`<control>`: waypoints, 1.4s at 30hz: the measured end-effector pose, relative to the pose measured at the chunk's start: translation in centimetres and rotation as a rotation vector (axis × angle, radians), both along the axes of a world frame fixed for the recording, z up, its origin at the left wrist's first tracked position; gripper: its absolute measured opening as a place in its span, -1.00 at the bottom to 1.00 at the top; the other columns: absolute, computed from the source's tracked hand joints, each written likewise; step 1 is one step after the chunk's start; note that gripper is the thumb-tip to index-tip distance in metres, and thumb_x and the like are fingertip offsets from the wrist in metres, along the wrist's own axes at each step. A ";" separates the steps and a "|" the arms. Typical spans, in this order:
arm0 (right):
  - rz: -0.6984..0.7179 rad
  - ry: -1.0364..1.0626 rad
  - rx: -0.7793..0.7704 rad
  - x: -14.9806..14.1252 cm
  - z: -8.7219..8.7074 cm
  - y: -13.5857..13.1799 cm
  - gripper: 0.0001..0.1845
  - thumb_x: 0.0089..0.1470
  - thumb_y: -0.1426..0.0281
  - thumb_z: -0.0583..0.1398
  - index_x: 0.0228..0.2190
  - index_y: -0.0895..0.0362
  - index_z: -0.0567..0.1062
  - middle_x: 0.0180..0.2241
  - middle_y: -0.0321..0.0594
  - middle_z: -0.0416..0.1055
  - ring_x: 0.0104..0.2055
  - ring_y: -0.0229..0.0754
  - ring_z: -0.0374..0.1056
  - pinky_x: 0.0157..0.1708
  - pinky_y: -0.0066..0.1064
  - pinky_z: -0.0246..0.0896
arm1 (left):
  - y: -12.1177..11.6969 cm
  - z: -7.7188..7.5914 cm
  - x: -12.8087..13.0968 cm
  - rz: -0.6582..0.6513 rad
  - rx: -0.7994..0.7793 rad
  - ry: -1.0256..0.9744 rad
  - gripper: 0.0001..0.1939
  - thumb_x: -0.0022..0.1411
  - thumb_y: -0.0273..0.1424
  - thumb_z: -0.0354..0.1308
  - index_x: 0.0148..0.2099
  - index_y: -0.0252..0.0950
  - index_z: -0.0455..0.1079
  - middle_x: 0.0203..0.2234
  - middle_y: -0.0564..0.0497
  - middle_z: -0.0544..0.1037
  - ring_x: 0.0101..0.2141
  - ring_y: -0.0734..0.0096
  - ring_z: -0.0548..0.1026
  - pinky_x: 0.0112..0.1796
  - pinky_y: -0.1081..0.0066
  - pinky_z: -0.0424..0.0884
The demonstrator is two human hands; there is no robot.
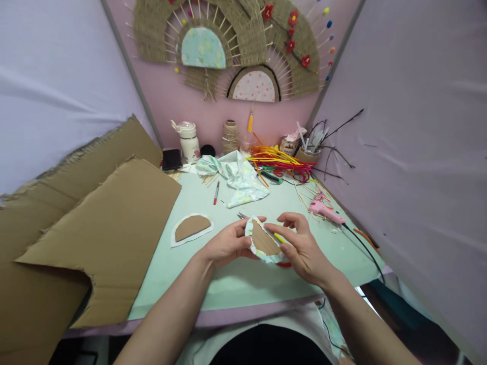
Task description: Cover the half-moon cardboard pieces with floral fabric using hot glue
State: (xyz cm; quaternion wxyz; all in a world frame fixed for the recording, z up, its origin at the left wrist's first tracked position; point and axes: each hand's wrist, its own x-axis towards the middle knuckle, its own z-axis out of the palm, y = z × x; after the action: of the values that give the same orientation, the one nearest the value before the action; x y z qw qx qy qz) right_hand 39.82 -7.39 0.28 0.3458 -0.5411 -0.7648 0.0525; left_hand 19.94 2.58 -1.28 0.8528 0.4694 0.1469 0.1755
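My left hand (pixel 230 242) is closed on a half-round cardboard piece (pixel 265 239), its thumb lying on the near side. Pale floral fabric is folded over the piece's edge all round. My right hand (pixel 302 248) is at the piece's right side, fingers apart, with the index fingertip and thumb at the fabric edge. Metal tips, probably of scissors (pixel 241 215), show behind the piece; a yellow part and a red part show beside and below it. To the left lies a second cardboard half-round (pixel 193 227) on white-edged fabric.
Large cardboard sheets (pixel 125 213) cover the left side. Crumpled floral fabric (pixel 239 175) and a red pen (pixel 216 193) lie farther back. At right is a pink glue gun (pixel 326 209) with a black cord. Pipe cleaners (pixel 279 157), twine (pixel 230 137) and a white bottle (pixel 188 142) line the back.
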 end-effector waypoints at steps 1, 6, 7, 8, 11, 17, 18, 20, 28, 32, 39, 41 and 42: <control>-0.003 0.013 -0.007 0.0 0.1 0.0 -0.48 0.26 0.12 -0.11 0.12 0.00 0.36 -0.04 -0.05 0.13 0.03 0.01 0.11 0.00 -0.08 0.15 | 0.0 0.0 0.0 -0.007 0.005 -0.005 -0.23 -0.08 -0.16 0.37 0.19 -0.13 0.27 -0.05 -0.15 0.48 -0.22 0.26 0.51 -0.26 0.30 0.48; 0.025 -0.015 -0.044 -0.2 0.0 0.2 -0.44 0.25 0.06 -0.12 0.15 -0.04 0.31 -0.04 -0.06 0.14 0.05 0.02 0.09 0.00 -0.08 0.15 | 0.0 0.2 0.0 -0.045 0.018 0.002 -0.23 -0.09 -0.16 0.37 0.18 -0.15 0.28 -0.08 -0.16 0.50 -0.23 0.26 0.51 -0.26 0.31 0.48; 0.036 -0.022 -0.039 -0.2 0.0 0.2 -0.44 0.25 0.05 -0.12 0.15 -0.04 0.32 -0.04 -0.06 0.14 0.06 0.02 0.08 0.01 -0.07 0.14 | 0.0 0.2 0.0 -0.043 0.014 0.007 -0.22 -0.09 -0.16 0.38 0.19 -0.15 0.27 -0.08 -0.15 0.50 -0.23 0.27 0.50 -0.27 0.31 0.48; 0.043 -0.021 -0.033 -0.1 -0.1 0.1 -0.44 0.25 0.05 -0.12 0.14 -0.03 0.33 -0.03 -0.06 0.13 0.06 0.03 0.07 0.01 -0.06 0.13 | 0.0 0.2 0.0 -0.038 0.007 0.007 -0.21 -0.10 -0.16 0.38 0.20 -0.14 0.26 -0.08 -0.15 0.49 -0.23 0.27 0.50 -0.27 0.32 0.48; 0.038 0.005 -0.020 0.1 -0.1 -0.1 -0.43 0.25 0.06 -0.13 0.12 0.01 0.36 -0.02 -0.04 0.10 0.06 0.03 0.06 0.01 -0.06 0.12 | 0.1 0.1 0.0 -0.013 -0.006 -0.002 -0.19 -0.10 -0.16 0.38 0.22 -0.14 0.24 -0.07 -0.15 0.49 -0.25 0.30 0.50 -0.28 0.32 0.48; 0.033 0.016 -0.028 0.2 -0.1 -0.6 -0.47 0.25 0.08 -0.09 0.07 0.02 0.41 -0.01 -0.04 0.11 0.06 0.04 0.07 0.00 -0.08 0.11 | 0.2 -0.1 -0.1 -0.003 -0.013 0.007 -0.18 -0.09 -0.17 0.38 0.22 -0.16 0.23 -0.08 -0.17 0.49 -0.24 0.28 0.50 -0.27 0.31 0.49; 0.026 0.029 -0.024 0.1 -0.1 -0.6 -0.47 0.25 0.08 -0.09 0.06 0.03 0.42 -0.01 -0.04 0.11 0.06 0.04 0.07 0.00 -0.08 0.11 | 0.2 -0.1 -0.1 -0.004 -0.015 0.001 -0.17 -0.09 -0.17 0.38 0.23 -0.16 0.22 -0.07 -0.17 0.49 -0.24 0.27 0.50 -0.27 0.29 0.49; 0.029 0.051 -0.031 0.1 0.0 -0.6 -0.49 0.24 0.09 -0.05 0.06 0.04 0.42 -0.01 -0.03 0.12 0.06 0.04 0.07 0.00 -0.09 0.11 | 0.2 -0.2 -0.1 0.007 -0.016 -0.005 -0.18 -0.09 -0.18 0.38 0.23 -0.16 0.22 -0.06 -0.18 0.48 -0.24 0.27 0.50 -0.28 0.30 0.49; -0.166 0.609 -0.236 -0.2 1.2 0.1 -0.64 0.20 0.14 0.04 -0.32 0.12 0.50 -0.33 -0.19 0.33 -0.27 -0.16 0.28 -0.25 -0.33 0.19 | 0.5 -0.1 -0.2 0.030 -0.006 -0.034 -0.19 -0.08 -0.17 0.38 0.22 -0.17 0.23 0.07 -0.25 0.41 -0.09 0.10 0.47 -0.22 0.29 0.45; -0.105 0.912 -0.708 -0.7 0.9 0.7 -0.60 0.05 0.07 0.17 -0.55 0.16 0.41 -0.64 -0.39 0.15 -0.61 -0.36 0.00 -0.61 -0.48 -0.12 | 0.7 -0.4 -0.3 0.008 0.022 -0.024 -0.18 -0.10 -0.16 0.38 0.22 -0.15 0.23 0.08 -0.21 0.41 0.00 0.10 0.42 -0.13 0.31 0.38; -0.217 1.044 -0.576 -2.4 -0.6 1.3 -0.63 -0.09 0.08 0.27 -0.53 0.15 0.41 -0.66 -0.44 0.12 -0.65 -0.40 -0.08 -0.65 -0.49 -0.21 | 0.3 -0.1 0.5 0.139 0.042 0.016 -0.41 0.03 -0.14 0.29 0.11 -0.18 0.35 -0.01 -0.14 0.47 -0.12 0.24 0.47 -0.17 0.32 0.41; -0.283 0.959 -0.453 -2.7 -1.0 1.6 -0.64 -0.06 0.08 0.25 -0.53 0.14 0.43 -0.64 -0.41 0.18 -0.62 -0.36 0.01 -0.63 -0.48 -0.10 | 0.2 -0.1 1.0 0.254 0.063 0.095 -0.56 0.08 -0.18 0.26 -0.01 -0.23 0.43 -0.14 -0.08 0.52 -0.20 0.35 0.48 -0.22 0.38 0.43; -0.297 0.917 -0.422 -2.7 -1.1 1.7 -0.65 -0.04 0.09 0.24 -0.52 0.14 0.44 -0.64 -0.39 0.20 -0.61 -0.34 0.04 -0.61 -0.47 -0.06 | 0.1 -0.1 1.3 0.304 0.080 0.137 -0.62 0.08 -0.20 0.26 -0.08 -0.25 0.45 -0.20 -0.05 0.53 -0.24 0.39 0.48 -0.25 0.41 0.43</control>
State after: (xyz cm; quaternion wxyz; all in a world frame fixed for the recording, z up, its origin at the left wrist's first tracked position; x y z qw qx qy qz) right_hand 37.08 -5.65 -0.83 0.5322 -0.6229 -0.4230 0.3870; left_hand 21.20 2.66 -1.43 0.7850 0.4863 0.2667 0.2758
